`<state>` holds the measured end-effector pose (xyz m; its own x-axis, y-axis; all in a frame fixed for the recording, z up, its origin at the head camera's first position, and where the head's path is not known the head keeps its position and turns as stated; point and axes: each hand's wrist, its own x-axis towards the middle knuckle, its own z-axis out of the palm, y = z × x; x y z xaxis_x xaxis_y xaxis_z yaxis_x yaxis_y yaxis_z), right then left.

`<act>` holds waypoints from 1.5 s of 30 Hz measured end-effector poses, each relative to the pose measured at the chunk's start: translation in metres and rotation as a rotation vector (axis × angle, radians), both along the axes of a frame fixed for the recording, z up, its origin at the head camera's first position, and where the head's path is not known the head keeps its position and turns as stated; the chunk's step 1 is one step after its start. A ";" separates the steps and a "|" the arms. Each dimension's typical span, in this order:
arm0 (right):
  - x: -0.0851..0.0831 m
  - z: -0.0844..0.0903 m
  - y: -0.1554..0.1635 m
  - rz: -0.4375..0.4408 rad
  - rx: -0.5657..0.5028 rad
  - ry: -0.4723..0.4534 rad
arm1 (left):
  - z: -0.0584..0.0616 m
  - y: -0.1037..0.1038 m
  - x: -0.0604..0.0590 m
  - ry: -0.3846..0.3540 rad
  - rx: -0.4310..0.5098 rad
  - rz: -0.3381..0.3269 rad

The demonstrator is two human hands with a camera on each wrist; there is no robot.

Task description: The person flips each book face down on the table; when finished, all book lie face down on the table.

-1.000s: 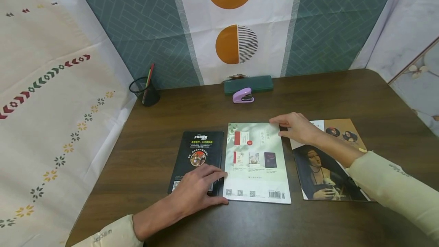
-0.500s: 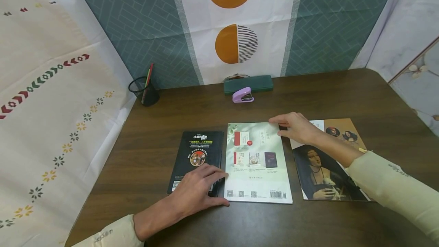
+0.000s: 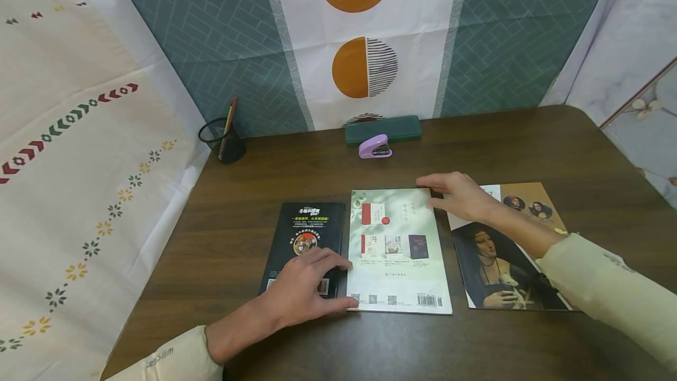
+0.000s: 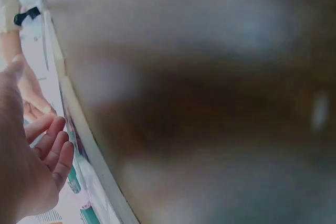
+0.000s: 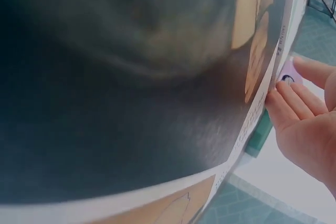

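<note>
In the head view, a pale green magazine lies flat, with small book pictures and a barcode on its cover. My left hand reaches across a black book, its fingertips at the magazine's left edge and its thumb at the lower left corner. At the upper right corner of the same magazine, my right hand rests with fingers extended and thumb by the side edge. The left wrist view catches my left hand with loosely bent fingers; the right wrist view has my right hand beside a blurred, close-up cover.
Under the right forearm lies a magazine with a painted portrait. A purple stapler stands before a dark green case at the back of the brown table. A black pen cup is at the back left.
The pale green magazine has slid slightly to the right. My left hand followed, its thumb now over the lower left corner. My right hand has shifted a touch right.
</note>
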<state>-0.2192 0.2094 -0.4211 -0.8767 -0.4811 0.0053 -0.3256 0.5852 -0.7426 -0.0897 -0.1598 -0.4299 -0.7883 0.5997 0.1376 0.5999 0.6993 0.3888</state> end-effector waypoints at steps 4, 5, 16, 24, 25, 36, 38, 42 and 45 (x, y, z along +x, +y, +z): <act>0.002 0.004 0.006 -0.033 -0.011 0.004 | 0.005 0.000 -0.009 -0.052 0.072 0.036; 0.002 0.005 0.008 -0.045 -0.010 0.006 | 0.006 0.001 -0.011 -0.068 0.087 0.045; 0.005 0.011 0.044 -0.092 -0.030 0.010 | 0.019 0.035 -0.037 -0.346 0.311 0.119; 0.012 0.013 0.069 -0.164 -0.007 -0.055 | 0.018 0.079 -0.051 -0.511 0.412 0.019; 0.013 0.013 0.073 -0.170 -0.007 -0.068 | 0.017 0.085 -0.052 -0.525 0.417 0.002; 0.023 0.012 0.123 -0.270 0.046 -0.129 | 0.004 0.147 -0.048 -0.565 0.365 -0.158; 0.023 0.010 0.130 -0.289 0.069 -0.123 | 0.002 0.155 -0.044 -0.550 0.331 -0.188; 0.026 0.006 0.142 -0.317 0.102 -0.119 | -0.001 0.171 -0.036 -0.502 0.259 -0.236; 0.028 0.004 0.149 -0.339 0.121 -0.111 | -0.002 0.180 -0.032 -0.464 0.193 -0.265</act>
